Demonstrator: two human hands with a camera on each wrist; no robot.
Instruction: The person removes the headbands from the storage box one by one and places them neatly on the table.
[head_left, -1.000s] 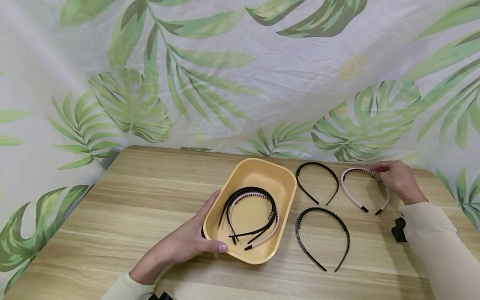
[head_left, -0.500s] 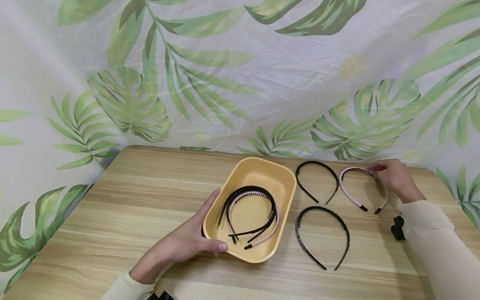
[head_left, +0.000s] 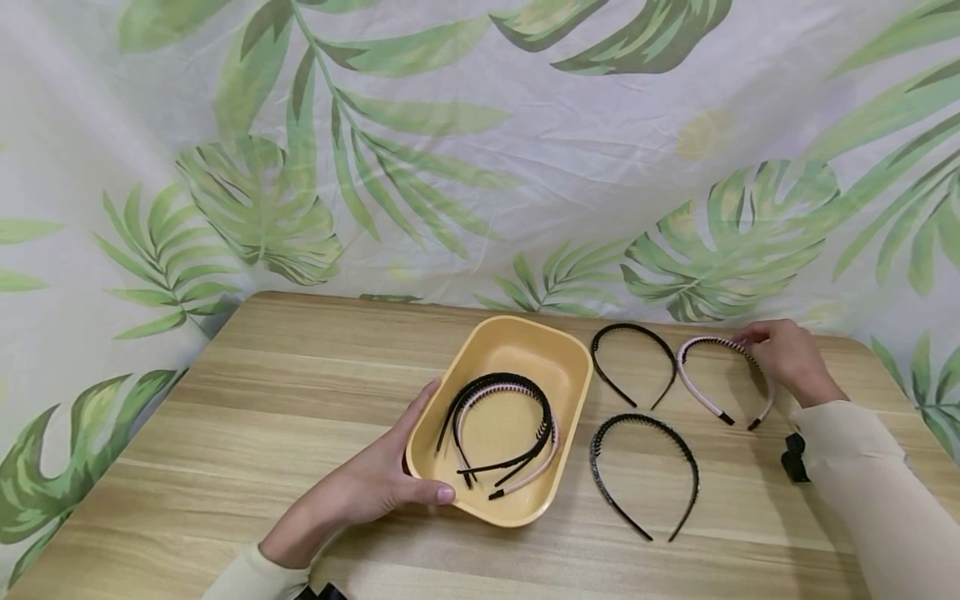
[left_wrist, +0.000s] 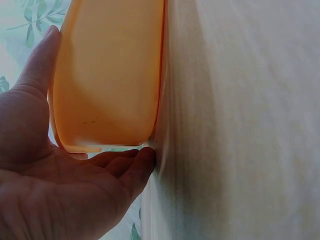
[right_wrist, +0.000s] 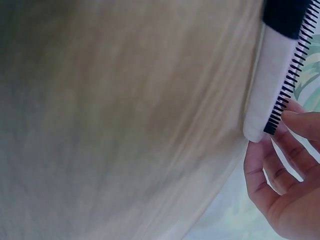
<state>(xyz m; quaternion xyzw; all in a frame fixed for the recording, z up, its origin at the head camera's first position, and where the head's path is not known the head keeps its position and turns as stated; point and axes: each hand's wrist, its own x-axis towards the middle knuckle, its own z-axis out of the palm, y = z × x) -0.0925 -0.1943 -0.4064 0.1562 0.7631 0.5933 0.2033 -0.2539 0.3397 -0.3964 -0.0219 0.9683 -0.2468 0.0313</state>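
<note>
A yellow plastic basin (head_left: 536,342) stands on the table with several hair headbands in it, black ones (head_left: 495,377) and a pink one. My left hand (head_left: 375,475) holds its near left corner, thumb along the near end and fingers at the left side. The left wrist view shows the basin's outer wall (left_wrist: 110,75) between thumb and fingers. Far to the right, a pale pink toothed headband (head_left: 693,387) lies on the table. Thumb and fingers of my right hand (head_left: 791,358) pinch its upper right curve; the right wrist view shows the headband (right_wrist: 272,75) at the fingertips.
Between basin and pink headband lies a plain black headband (head_left: 633,326). Nearer me is a dark headband with a glittery side (head_left: 645,418). The wooden table (head_left: 315,400) ends at a leaf-patterned cloth (head_left: 420,167) behind it.
Almost nothing differs. The right hand and the pink headband have shifted very slightly to the left; the left hand and basin stay in place.
</note>
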